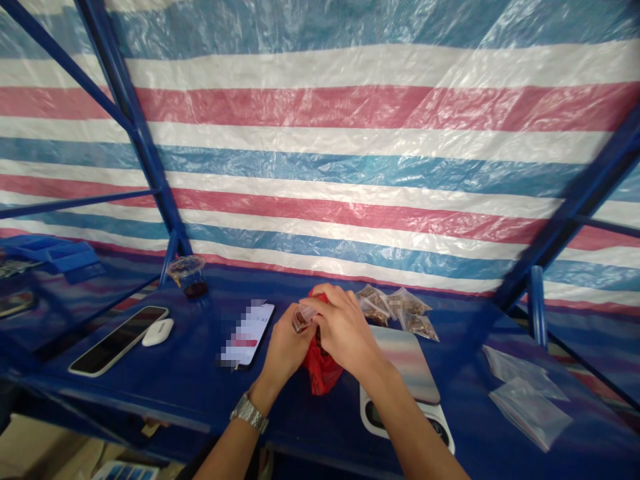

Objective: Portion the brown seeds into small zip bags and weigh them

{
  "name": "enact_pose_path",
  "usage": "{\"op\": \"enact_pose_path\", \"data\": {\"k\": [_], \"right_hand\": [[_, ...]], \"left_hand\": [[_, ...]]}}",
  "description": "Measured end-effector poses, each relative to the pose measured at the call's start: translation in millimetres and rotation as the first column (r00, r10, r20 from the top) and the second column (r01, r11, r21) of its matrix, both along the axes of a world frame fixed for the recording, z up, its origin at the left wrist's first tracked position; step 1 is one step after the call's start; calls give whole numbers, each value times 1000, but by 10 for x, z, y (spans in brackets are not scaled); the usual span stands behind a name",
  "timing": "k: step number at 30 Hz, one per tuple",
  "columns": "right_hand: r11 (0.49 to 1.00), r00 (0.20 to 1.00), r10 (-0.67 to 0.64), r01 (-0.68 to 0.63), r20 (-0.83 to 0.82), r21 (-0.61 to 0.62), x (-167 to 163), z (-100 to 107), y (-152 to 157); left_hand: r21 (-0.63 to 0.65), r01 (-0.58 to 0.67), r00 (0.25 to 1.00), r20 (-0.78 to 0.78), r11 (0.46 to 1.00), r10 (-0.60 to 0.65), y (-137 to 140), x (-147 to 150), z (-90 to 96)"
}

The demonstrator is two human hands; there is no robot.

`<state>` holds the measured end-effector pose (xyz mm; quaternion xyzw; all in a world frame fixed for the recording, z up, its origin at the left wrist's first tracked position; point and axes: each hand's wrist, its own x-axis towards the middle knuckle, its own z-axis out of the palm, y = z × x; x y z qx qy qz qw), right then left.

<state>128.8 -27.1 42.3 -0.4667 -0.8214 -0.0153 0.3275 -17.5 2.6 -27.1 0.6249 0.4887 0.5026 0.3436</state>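
Note:
My left hand point(287, 343), with a metal watch on its wrist, is closed on a small clear plastic bag point(301, 319). My right hand point(345, 328) is closed too, its bent fingers meeting the left ones at the bag's top; what they pinch is hidden. Below and between both hands lies a red plastic bag point(325, 373), with something dark brown in its partly covered opening. Just right of my right hand is a kitchen scale point(407, 363) with a shiny plate. Behind it lie several small clear bags point(400, 307) filled with brown pieces.
Flat clear zip bags point(530, 410) lie on the blue table at right. To the left are a lit phone point(250, 333), a dark-screened phone point(120, 340), a white earbud case point(159, 332) and a plastic cup point(193, 283) of dark liquid. Blue posts point(150, 153) stand before a striped sheet.

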Motion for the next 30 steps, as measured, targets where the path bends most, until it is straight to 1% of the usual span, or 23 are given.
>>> {"op": "enact_pose_path", "data": {"k": [2,4,6,8,10,12,13,15,16,20,25,30], "right_hand": [[999,998,-52,51,-44,-13,44,9,19],[990,991,-129,127,-39,-64,111,8,37],[970,984,-173,179,46,-168,183,-17,49],[938,973,-168,207,159,-278,234,-66,54],[912,955,-157,238,251,-335,254,-125,56],[904,936,-168,272,311,-329,249,-177,67],[906,928,-175,283,330,-315,241,-200,79],[912,916,-198,303,349,-275,221,-244,115],[915,910,-213,314,354,-255,210,-266,138],[911,893,-260,353,369,-213,168,-369,224],[901,920,-270,346,285,-261,139,-445,259],[903,958,-204,264,203,-339,195,-409,233]], "left_hand": [[-5,-20,999,-41,1000,20,5,-26,23],[-10,-66,995,-81,998,65,-6,-70,57],[-22,-118,986,-118,993,115,-50,-125,96],[-70,-143,974,-187,987,128,-127,-177,132],[-167,-130,956,-282,977,79,-219,-210,159],[-260,-97,942,-335,961,5,-293,-218,170],[-292,-74,942,-334,954,-29,-312,-214,168],[-323,-32,954,-293,946,-67,-306,-190,152],[-324,-13,967,-245,946,-70,-280,-172,138],[-310,25,999,-30,950,-36,-96,-66,86],[-311,71,995,84,948,-47,50,71,90],[-297,39,991,136,954,2,75,89,90]]}}
